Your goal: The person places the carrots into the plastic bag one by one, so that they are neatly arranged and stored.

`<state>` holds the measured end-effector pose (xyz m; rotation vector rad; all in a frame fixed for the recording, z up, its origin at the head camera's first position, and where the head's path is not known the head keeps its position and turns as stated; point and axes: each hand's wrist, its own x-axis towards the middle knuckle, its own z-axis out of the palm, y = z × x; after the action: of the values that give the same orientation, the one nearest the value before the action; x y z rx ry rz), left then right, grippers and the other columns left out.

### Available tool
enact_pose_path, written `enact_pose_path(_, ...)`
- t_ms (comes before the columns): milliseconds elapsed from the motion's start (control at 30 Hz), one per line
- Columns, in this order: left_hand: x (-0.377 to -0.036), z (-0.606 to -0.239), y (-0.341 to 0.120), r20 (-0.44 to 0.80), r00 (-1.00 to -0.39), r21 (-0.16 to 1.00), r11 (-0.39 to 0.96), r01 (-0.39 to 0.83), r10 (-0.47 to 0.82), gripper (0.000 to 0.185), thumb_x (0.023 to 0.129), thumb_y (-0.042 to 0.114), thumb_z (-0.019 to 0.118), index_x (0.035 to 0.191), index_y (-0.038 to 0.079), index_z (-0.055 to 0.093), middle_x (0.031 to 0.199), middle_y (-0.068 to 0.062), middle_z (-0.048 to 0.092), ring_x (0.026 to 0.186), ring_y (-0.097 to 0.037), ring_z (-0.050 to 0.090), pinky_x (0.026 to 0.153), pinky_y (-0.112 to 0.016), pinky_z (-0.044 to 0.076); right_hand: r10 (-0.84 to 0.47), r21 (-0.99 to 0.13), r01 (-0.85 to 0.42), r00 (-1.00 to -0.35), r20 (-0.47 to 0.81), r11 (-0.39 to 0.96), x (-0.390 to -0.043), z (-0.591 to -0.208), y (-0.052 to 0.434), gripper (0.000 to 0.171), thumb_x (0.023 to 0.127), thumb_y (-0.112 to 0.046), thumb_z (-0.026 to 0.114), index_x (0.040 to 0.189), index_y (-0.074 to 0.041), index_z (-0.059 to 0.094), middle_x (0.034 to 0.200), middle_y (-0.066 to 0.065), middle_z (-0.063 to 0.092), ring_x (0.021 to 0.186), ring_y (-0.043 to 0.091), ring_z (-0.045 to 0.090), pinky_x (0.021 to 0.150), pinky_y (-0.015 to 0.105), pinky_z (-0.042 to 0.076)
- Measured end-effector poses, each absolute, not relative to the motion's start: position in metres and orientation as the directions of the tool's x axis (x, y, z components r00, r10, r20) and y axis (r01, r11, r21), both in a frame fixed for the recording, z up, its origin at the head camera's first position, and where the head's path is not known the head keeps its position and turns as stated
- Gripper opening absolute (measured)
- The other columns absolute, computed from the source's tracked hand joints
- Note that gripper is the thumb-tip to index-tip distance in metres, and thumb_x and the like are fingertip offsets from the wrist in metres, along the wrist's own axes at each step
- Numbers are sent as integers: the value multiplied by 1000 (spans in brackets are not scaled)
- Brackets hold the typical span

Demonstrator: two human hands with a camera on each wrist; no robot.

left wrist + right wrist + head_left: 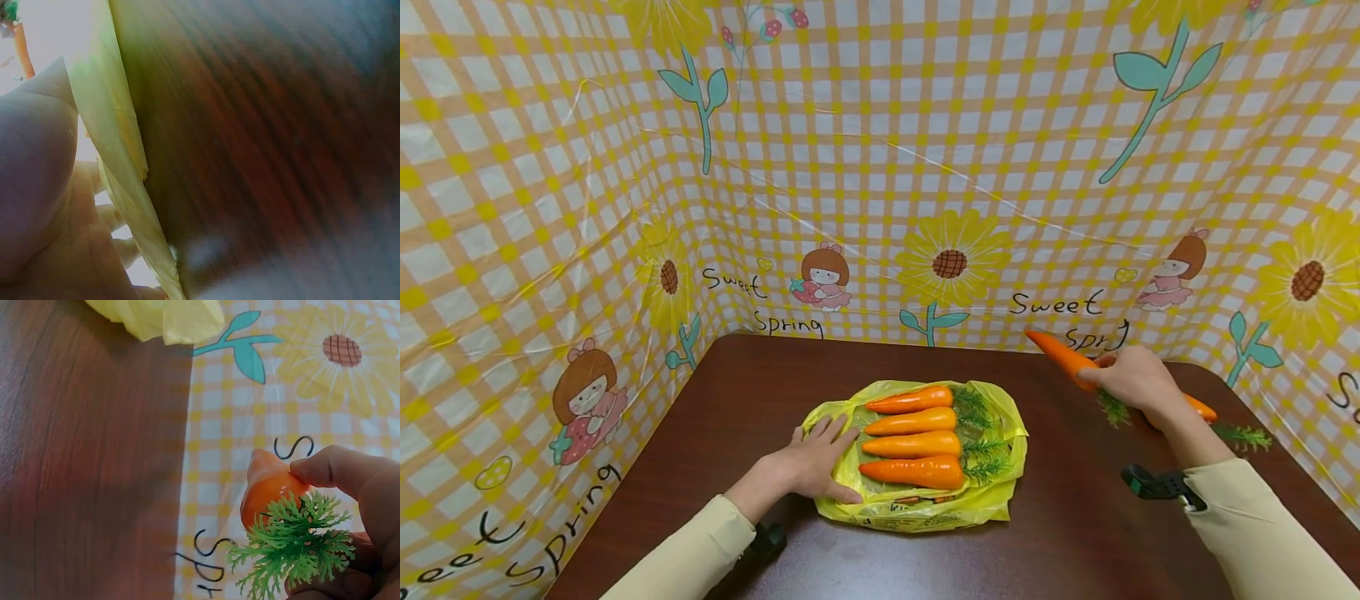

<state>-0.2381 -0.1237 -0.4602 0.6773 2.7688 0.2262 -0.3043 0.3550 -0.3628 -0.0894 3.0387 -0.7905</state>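
My right hand (1138, 379) pinches an orange carrot (1063, 357) near its leafy end, raised above the right side of the table with its tip up and to the left. In the right wrist view its green leaves (294, 540) hang below thumb and fingers. My left hand (811, 461), fingers spread, rests on the left edge of a yellow plastic bag (1017, 467). Several carrots (913, 443) lie in a row on the bag, tips toward the left hand, leaves to the right. A bag fold (119, 144) crosses in front of the left fingers in the left wrist view.
Another carrot (1198, 408) lies on the table behind the right wrist, partly hidden by it. The dark brown table (1075, 533) is enclosed at the back and sides by a checked, flower-printed sheet (865, 183).
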Motion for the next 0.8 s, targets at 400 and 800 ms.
enact_pose_path(400,-239,-459,-124,-239,-848,216,877,429,474,103,84,70,66,162,18,23,170,-12,8,156,-37,11,116,-68,19,-92,-415,-102,-995,44,904,-302,-349,335,54,90,-40,68,111,10,71,72,11,66,56,18,48,56,29,35)
enact_pose_path(800,-238,-459,-123,-231,-855,200,883,425,464,104,84,71,66,162,19,23,170,-11,9,156,-36,11,117,-67,19,-178,-393,-191,-982,70,899,-295,-332,309,59,88,-33,65,126,13,64,47,-4,39,42,10,27,45,26,28)
